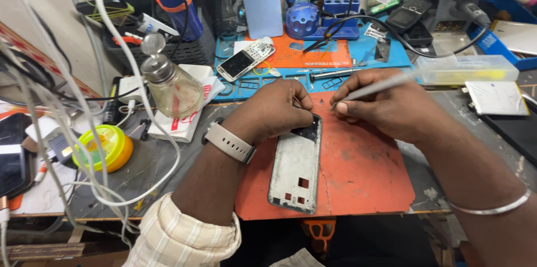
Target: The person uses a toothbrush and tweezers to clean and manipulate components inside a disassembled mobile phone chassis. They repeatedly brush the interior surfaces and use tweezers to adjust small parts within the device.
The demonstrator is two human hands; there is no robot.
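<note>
Closest to the lens, at the bottom left of centre, a checked sleeve (179, 239) leads up to a watch (228, 141) on the left wrist. Left of it, at mid-left, sit a yellow tape roll (103, 146) and loose white cables (67, 99), with a glass bottle (170, 88) above them. Further right, the left hand (271, 111) is curled down over the top end of the phone frame (295, 169), its fingertips pinched narrowly at the frame's upper edge. That frame lies lengthwise on the red mat (363, 172), in the centre of the picture, running from the hands down toward the bottom edge. Just right of the frame's top, the right hand (386, 109) grips a thin metal tool (380, 85), its tip aimed left at the frame's top corner. A silver bangle (492, 206) circles the right wrist at lower right. Upper right holds a clear plastic box (467, 68).
</note>
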